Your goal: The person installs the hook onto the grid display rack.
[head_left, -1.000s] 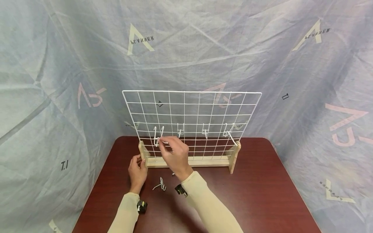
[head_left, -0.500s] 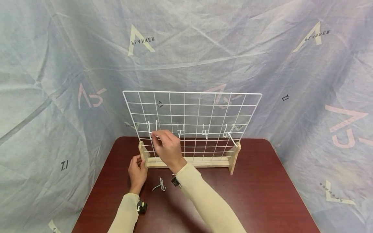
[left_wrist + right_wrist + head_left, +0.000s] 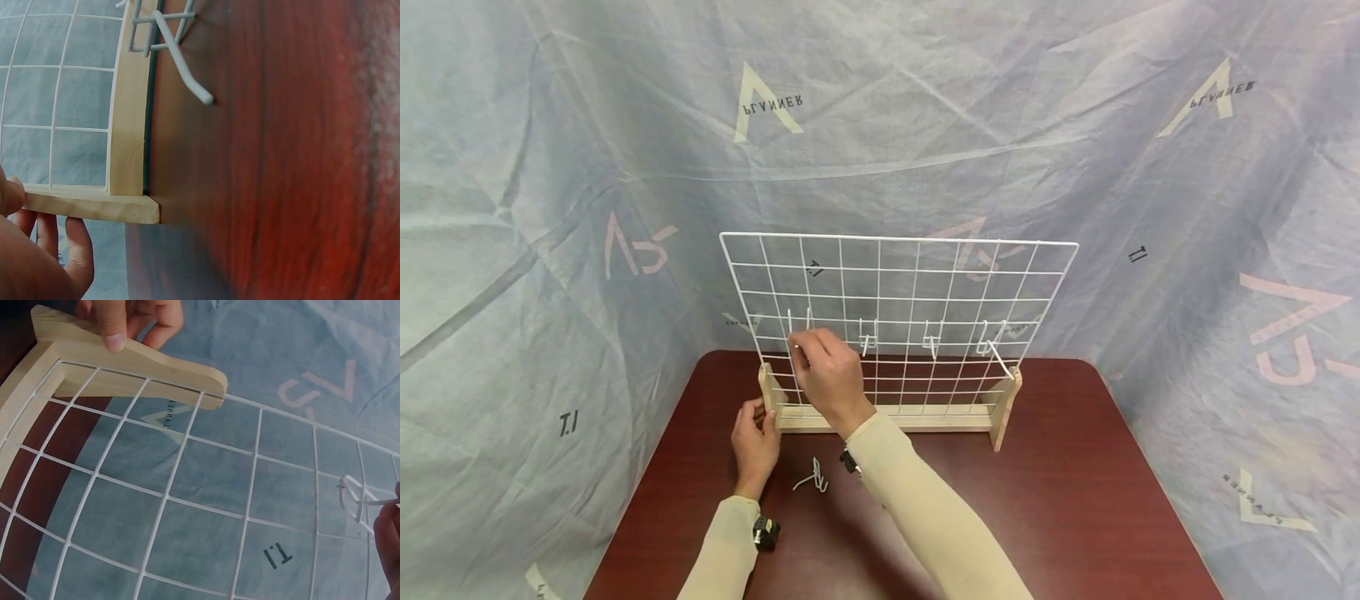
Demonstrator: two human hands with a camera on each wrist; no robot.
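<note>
A white wire grid [image 3: 898, 295] stands upright in a wooden stand [image 3: 1002, 408]. The left hand [image 3: 754, 446] grips the stand's left upright, with the thumb on one side and fingers on the other in the left wrist view. Pinched in the right hand [image 3: 829, 373] is a white wire hook [image 3: 350, 499], held against the grid's left part; its prongs rise above the fingers in the head view. Whether it is hooked on a wire I cannot tell. Three white hooks hang on the grid: one [image 3: 868, 342] mid-left, one [image 3: 932, 342] mid-right, one [image 3: 996, 350] at the right.
A loose white hook [image 3: 815, 477] lies on the dark red table [image 3: 1075, 500] in front of the stand, between the forearms. Behind and at both sides hangs a grey printed cloth [image 3: 880, 108].
The right hand has moved left and slightly up along the grid with its hook, then shifted little in the last half second. The left hand has stayed on the upright.
</note>
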